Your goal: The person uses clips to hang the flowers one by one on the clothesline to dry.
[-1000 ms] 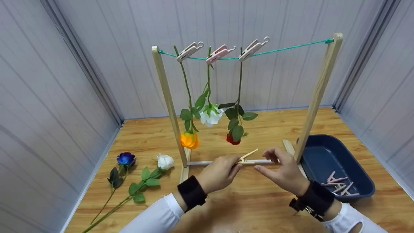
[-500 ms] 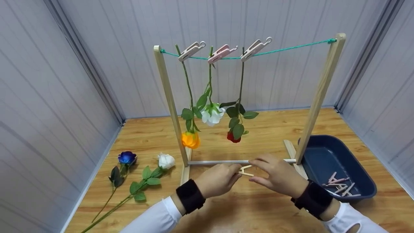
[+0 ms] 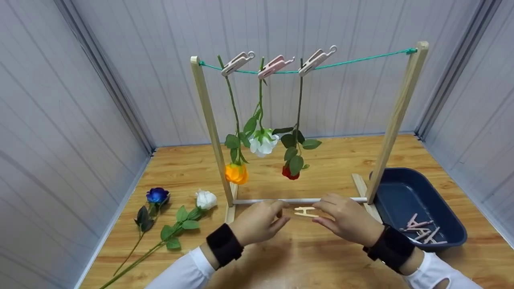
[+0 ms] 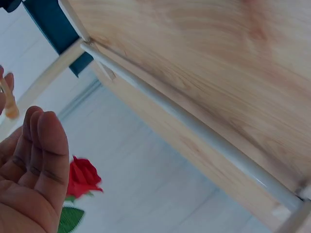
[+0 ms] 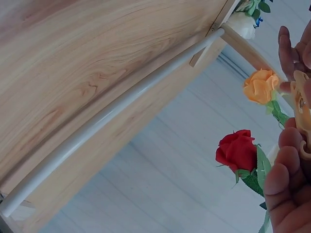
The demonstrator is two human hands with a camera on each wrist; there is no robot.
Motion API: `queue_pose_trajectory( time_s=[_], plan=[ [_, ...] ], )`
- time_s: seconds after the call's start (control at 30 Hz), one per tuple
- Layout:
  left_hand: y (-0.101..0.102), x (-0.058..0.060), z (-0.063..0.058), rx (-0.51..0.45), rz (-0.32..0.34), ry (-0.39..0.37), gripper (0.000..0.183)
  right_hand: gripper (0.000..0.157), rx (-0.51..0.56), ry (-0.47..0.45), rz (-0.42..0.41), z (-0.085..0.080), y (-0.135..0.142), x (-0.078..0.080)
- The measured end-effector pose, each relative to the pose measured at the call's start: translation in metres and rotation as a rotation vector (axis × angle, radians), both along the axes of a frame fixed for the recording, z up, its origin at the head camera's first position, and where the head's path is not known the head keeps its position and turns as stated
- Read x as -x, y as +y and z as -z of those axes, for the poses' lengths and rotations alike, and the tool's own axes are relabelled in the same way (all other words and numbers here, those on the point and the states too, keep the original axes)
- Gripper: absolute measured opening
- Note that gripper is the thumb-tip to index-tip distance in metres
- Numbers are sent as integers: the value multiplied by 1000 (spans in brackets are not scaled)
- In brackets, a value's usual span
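Note:
My right hand [image 3: 349, 218] pinches one end of a pale yellow clothespin [image 3: 304, 211] between thumb and fingers, low over the table in front of the rack's bar. In the right wrist view the clothespin [image 5: 302, 109] lies along the fingers. To its left, my left hand [image 3: 259, 222] holds nothing; its fingers bend loosely toward the clothespin's free end, a small gap between. Behind both hands, an orange rose [image 3: 236, 174], a white flower [image 3: 263, 143] and a red rose [image 3: 290, 172] hang upside down, each stem clipped by a clothespin to a green cord [image 3: 357, 61].
The cord runs between two wooden posts [image 3: 393, 132], joined below by a white bar [image 3: 257, 201]. At left lie a blue rose [image 3: 157, 195] and a white rose [image 3: 206, 199] with long stems. A dark blue basin [image 3: 453, 216] at right contains several clothespins [image 3: 419, 229].
The clothespin has passed from my left hand to my right. My right hand closed in on it, and my left hand let go and drew back to the left.

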State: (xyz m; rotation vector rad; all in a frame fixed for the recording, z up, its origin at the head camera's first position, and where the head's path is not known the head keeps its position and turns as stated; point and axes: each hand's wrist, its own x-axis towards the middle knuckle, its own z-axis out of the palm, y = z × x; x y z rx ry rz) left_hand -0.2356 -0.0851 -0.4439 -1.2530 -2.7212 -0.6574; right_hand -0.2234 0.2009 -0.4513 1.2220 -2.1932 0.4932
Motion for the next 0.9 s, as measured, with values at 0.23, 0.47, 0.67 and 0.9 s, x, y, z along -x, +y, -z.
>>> queue_pose_trajectory(
  time_s=[0.23,0.47,0.67,0.9],
  plan=[
    [-40,3,2,-33,-82,-21,17,27,33,-9,-10,5,6,-1],
    [-91,11,4,-59,-221,-34,19,23,42,-8,-6,8,9,-3],
    [-132,19,5,-49,-367,-61,19,22,60,7,-14,10,9,-5],
    [-180,21,9,-15,-515,-102,14,19,83,22,-33,11,10,-4]
  ],
)
